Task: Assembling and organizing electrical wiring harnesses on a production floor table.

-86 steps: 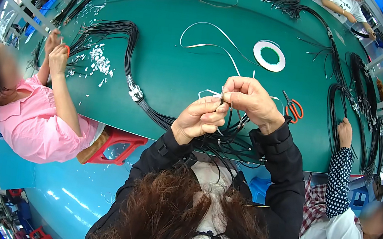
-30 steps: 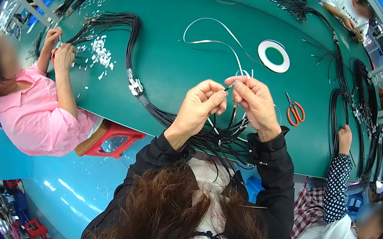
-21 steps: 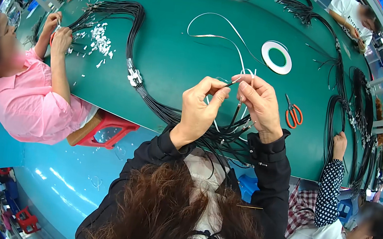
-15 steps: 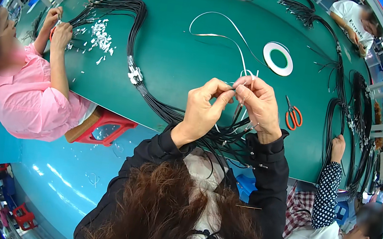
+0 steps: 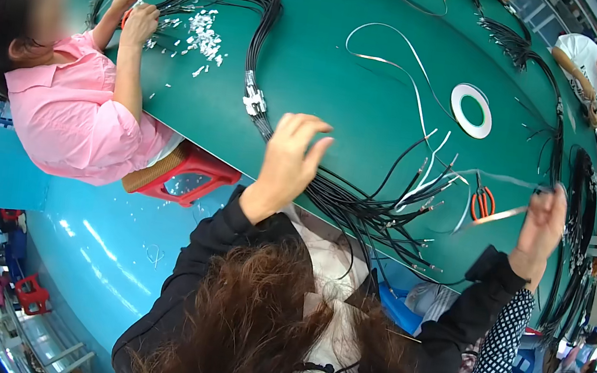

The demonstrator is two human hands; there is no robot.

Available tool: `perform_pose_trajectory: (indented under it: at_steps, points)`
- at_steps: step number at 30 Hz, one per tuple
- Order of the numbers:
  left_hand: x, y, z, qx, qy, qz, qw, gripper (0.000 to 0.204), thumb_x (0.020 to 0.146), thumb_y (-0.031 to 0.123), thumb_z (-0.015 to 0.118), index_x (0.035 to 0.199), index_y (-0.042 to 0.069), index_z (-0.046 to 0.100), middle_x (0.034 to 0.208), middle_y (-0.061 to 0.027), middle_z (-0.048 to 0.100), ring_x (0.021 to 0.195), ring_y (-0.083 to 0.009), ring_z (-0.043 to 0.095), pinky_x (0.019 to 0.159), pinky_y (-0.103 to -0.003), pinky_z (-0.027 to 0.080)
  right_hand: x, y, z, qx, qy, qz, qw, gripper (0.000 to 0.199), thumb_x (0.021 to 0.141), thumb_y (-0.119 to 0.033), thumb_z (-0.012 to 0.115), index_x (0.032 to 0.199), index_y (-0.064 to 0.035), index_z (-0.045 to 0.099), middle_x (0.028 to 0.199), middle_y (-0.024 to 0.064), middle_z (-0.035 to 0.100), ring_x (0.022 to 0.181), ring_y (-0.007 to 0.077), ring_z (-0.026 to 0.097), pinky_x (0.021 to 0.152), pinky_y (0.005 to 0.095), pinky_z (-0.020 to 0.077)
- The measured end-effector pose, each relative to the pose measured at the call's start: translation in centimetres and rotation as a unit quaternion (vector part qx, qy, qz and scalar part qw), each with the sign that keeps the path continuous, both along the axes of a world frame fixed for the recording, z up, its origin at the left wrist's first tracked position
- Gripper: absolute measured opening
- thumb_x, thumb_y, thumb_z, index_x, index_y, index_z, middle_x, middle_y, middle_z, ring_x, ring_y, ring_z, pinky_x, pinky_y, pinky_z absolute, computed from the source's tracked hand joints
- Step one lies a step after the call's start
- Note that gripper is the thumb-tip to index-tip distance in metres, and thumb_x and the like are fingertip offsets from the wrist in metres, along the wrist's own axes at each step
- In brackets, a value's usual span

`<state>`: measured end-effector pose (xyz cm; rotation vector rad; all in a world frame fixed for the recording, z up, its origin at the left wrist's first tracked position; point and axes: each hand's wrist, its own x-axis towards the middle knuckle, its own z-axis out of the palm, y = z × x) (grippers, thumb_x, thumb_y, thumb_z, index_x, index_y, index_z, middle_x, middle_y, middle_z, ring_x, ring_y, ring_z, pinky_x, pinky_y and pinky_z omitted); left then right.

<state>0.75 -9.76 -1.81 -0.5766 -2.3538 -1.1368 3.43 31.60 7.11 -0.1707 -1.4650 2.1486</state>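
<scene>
My left hand (image 5: 289, 157) hovers over the near table edge, fingers apart and holding nothing. Away to the right, my right hand (image 5: 544, 220) is raised with its fingers pinched on a thin pale strip (image 5: 501, 176), smeared by motion, which trails back toward the cable ends. Between my hands a bundle of black cables (image 5: 356, 201) lies on the green table, its loose ends fanned out with metal tips. Orange-handled cutters (image 5: 483, 203) lie behind the strip. A flat white ring-shaped roll (image 5: 472, 111) rests farther back, with a long thin loop of white strip (image 5: 388, 60) beside it.
White connectors (image 5: 254, 102) gather the bundle at left. Small white scraps (image 5: 205, 37) lie near a co-worker in pink (image 5: 81, 107), who sits on a red stool (image 5: 191, 177) and handles cables. A patterned sleeve (image 5: 503, 342) is close to my right arm. More black cables (image 5: 571, 242) lie at right.
My hands were together pinching something over the cable ends. Now they are apart: the left has opened and moved slightly left, the right has swung far right with the strip. The view has shifted.
</scene>
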Motion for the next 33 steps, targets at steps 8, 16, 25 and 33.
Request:
perform_pose_trajectory:
  at_steps: [8,16,25,33]
  points:
    - [0.0,-4.8,-1.4,-0.054,-0.084,0.231,0.968,0.043,0.082,0.016,0.064,0.114,-0.004,0.045,0.091,-0.0196,0.057,0.085,-0.0360,0.054,0.074,-0.042,0.044,6.5,7.8,-5.9,-0.002,-0.028,-0.149,0.988,0.017,0.093,-0.014,0.051,0.100,0.0015,0.054,0.066,-0.0004,0.046,0.051,0.0062,0.035,0.050,0.0216,0.0298]
    - [-2.8,-6.6,-3.4,-0.126,-0.127,0.290,0.940,0.057,0.081,0.022,0.066,0.121,-0.006,0.039,0.091,-0.0211,0.059,0.077,-0.0360,0.059,0.073,-0.039,0.047,5.5,7.7,-11.6,-0.088,-0.013,-0.221,0.971,0.015,0.092,-0.011,0.053,0.099,0.0021,0.055,0.067,0.0005,0.049,0.049,0.0060,0.035,0.047,0.0190,0.0289]
    - [-6.7,-7.9,-3.3,0.147,-0.134,0.203,0.959,0.055,0.077,0.009,0.070,0.121,-0.007,0.040,0.079,-0.0058,0.058,0.064,-0.0122,0.057,0.053,-0.023,0.042,6.5,8.5,-12.4,-0.007,-0.079,-0.153,0.985,0.017,0.092,-0.014,0.053,0.098,0.0015,0.058,0.066,-0.0003,0.048,0.048,0.0048,0.036,0.046,0.0184,0.0282]
    - [-12.9,-7.1,6.0,0.192,-0.138,0.111,0.965,0.052,0.077,0.004,0.069,0.120,-0.009,0.043,0.078,-0.0063,0.059,0.063,-0.0125,0.057,0.055,-0.020,0.042,6.3,10.2,-14.4,-0.095,-0.063,-0.167,0.979,0.019,0.093,-0.015,0.052,0.097,0.0021,0.057,0.064,-0.0003,0.048,0.047,0.0045,0.034,0.045,0.0195,0.0280]
